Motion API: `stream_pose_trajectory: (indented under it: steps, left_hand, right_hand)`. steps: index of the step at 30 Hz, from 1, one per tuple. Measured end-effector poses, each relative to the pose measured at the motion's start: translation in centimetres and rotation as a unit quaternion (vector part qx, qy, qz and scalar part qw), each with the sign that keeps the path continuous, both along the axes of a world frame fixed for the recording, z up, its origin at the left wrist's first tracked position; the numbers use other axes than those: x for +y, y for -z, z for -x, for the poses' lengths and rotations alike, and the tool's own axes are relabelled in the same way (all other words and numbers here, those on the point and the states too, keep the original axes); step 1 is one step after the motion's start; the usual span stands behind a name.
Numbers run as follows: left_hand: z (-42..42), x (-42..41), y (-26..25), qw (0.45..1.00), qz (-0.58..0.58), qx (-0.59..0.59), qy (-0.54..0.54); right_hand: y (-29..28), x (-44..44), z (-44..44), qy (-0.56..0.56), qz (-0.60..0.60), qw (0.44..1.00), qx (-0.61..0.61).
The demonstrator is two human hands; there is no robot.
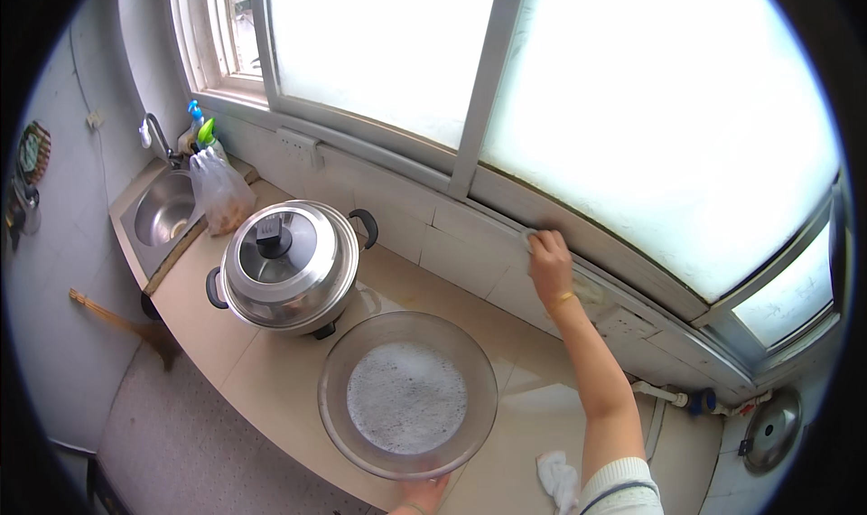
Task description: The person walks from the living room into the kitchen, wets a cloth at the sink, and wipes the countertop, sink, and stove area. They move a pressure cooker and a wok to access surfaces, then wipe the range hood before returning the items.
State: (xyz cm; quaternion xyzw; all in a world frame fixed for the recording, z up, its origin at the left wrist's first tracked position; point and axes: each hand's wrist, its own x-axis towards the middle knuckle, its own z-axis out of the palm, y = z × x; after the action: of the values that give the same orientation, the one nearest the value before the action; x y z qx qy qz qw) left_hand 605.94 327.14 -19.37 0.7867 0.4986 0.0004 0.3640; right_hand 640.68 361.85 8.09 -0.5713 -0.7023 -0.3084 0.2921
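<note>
My right hand (551, 264) is pressed to the ledge under the sliding window, its fingers closed around a white cloth (527, 240) that is mostly hidden. A translucent plastic basin (335, 406) of foamy, greyish water (406, 400) stands on the tiled counter (271, 373) before me. At the near side of that basin, my left hand (421, 493) holds it from outside, below the rim; part of the fingers shows through the wall. A second white cloth (558, 481) lies crumpled on the counter, to the right of the basin.
Left of the basin stands a lidded steel electric pot (291, 264). Beyond it are a knotted plastic bag (222, 193), spray bottles (208, 135) and a steel sink (166, 207). A round metal lid (771, 428) hangs at right, near a pipe (660, 393). A broom (129, 322) leans at left.
</note>
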Motion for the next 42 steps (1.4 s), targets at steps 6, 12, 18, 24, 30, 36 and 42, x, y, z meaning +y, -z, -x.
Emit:
stream_pose_trajectory:
  steps: [6,12,18,24,30,36,42]
  left_hand:
    - [1.1,-0.5,1.4,0.964,-0.198,0.099,0.144]
    - [0.9,1.2,-0.5,0.985,-0.056,0.091,0.133]
    - [0.2,2.7,-4.4,0.974,0.121,0.082,0.171]
    - [1.3,-1.1,3.8,0.85,-0.486,0.139,0.151]
    - [-0.4,3.1,-5.2,0.944,0.091,0.206,0.241]
    - [0.0,3.1,-6.8,0.928,0.014,0.272,0.256]
    - [-1.4,3.2,-8.9,0.926,-0.002,0.261,0.271]
  right_hand:
    - [-0.3,9.9,8.6,-0.029,0.0,0.999,-0.04]
    - [-1.3,5.6,5.2,-0.05,0.059,0.996,-0.042]
    - [-1.9,-7.1,-5.0,0.031,0.07,0.996,-0.055]
    - [0.2,-5.2,-4.1,0.064,0.01,0.998,-0.004]
    - [0.7,0.9,0.3,-0.002,0.016,0.999,0.04]
    - [-0.6,-9.2,-8.5,0.002,0.014,1.0,0.0]
    - [-1.7,-23.6,-19.4,0.139,0.064,0.988,0.01]
